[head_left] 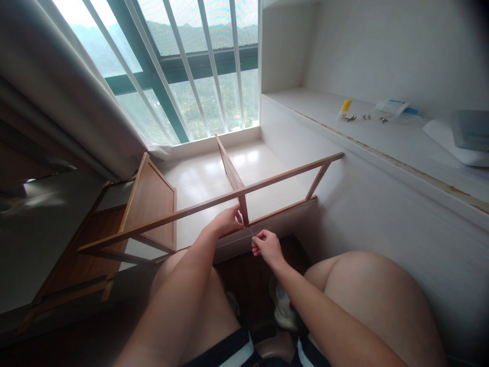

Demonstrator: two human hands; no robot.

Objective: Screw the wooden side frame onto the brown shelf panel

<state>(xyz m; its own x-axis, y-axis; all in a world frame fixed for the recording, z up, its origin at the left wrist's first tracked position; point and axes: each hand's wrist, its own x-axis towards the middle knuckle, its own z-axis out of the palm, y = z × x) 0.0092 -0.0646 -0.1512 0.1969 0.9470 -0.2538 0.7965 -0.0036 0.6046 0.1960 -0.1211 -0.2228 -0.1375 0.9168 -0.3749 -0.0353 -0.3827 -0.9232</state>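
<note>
A brown wooden frame (202, 205) with long rails and upright panels rests on a white ledge in front of me. My left hand (230, 221) is closed around the lower end of its middle panel (230, 171), where that panel meets the lower rail. Just to the right and below, my right hand (266, 245) pinches a thin metal rod (251, 232) that looks like a hex key. The rod's tip points up at the joint by my left fingers. Whether it sits in a screw is too small to see.
On the right shelf (321, 109) lie several small metal screws (383, 120), a yellow-capped tube (346, 108), a plastic packet (393, 107) and a translucent box (470, 130). Another wooden piece (72, 265) leans at the left. A barred window and curtain (72, 92) stand behind; my knees flank the work.
</note>
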